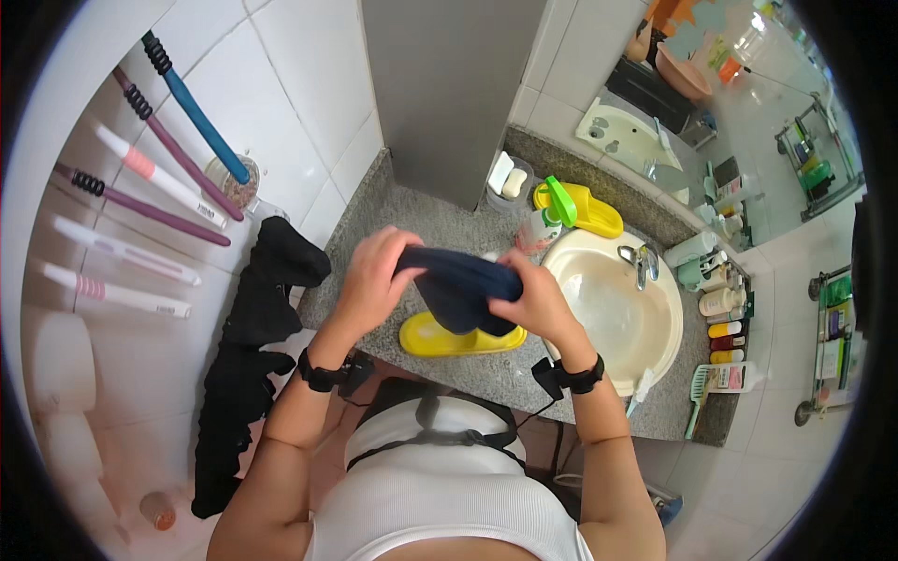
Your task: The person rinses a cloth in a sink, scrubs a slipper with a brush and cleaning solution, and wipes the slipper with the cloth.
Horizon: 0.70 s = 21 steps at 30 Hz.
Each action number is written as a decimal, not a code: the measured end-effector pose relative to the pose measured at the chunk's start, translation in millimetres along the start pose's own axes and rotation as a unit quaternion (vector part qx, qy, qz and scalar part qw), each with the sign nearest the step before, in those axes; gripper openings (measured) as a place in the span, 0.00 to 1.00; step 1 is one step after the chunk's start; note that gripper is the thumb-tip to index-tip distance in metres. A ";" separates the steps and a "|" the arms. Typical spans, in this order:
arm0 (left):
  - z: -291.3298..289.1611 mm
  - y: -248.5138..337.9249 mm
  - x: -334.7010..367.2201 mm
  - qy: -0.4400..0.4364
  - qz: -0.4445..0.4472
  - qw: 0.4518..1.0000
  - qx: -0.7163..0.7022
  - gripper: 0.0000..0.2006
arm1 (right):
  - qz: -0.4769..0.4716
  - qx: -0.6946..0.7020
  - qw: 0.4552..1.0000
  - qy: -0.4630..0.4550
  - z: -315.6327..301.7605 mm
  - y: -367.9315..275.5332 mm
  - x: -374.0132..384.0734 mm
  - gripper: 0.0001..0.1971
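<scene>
Both my hands hold a dark navy piece of cloth [458, 288] stretched between them over the counter; a thicker band runs along its upper edge, and its exact kind is unclear. My left hand [372, 280] pinches its left end, thumb in front. At the other end, my right hand [543, 301] grips the cloth with thumb and fingers. Beneath it, on the grey speckled counter, lies a yellow slipper [440, 338], partly hidden by the cloth. A second yellow slipper [599, 215] rests by the wall, behind a bottle with a green top [561, 201].
Right of my hands is a cream sink [613, 318] with a metal tap [641, 265]. Several bottles [720, 304] and a green comb [699, 397] line its far side. Black cloth items [248, 346] hang at left, near several long handles [201, 126]. A grey panel [449, 93] rises behind.
</scene>
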State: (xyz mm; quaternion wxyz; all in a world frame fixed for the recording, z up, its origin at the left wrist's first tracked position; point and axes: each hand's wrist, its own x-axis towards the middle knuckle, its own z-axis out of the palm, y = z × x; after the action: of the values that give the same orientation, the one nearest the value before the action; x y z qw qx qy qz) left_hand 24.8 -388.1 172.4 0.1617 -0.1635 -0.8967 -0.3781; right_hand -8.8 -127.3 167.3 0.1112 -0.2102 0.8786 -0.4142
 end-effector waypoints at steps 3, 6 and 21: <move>3.9 -25.0 23.0 0.018 0.017 0.997 0.072 0.16 | -0.056 -0.127 0.975 0.173 15.5 16.6 30.4 0.25; 40.9 -91.6 41.0 0.021 -0.016 0.981 0.192 0.27 | -0.109 -0.294 0.934 0.170 28.2 40.4 74.4 0.31; 171.9 -204.7 22.4 -0.277 -0.249 0.915 0.158 0.33 | -0.001 -0.158 0.985 -0.066 21.7 70.5 -10.1 0.27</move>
State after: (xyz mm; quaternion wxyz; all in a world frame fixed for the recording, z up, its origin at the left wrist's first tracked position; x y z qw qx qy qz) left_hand -108.9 -393.9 -60.1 -0.1685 -0.0052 -0.9653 -0.1995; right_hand -11.4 -97.4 99.2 0.1339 -0.2533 0.9234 -0.2554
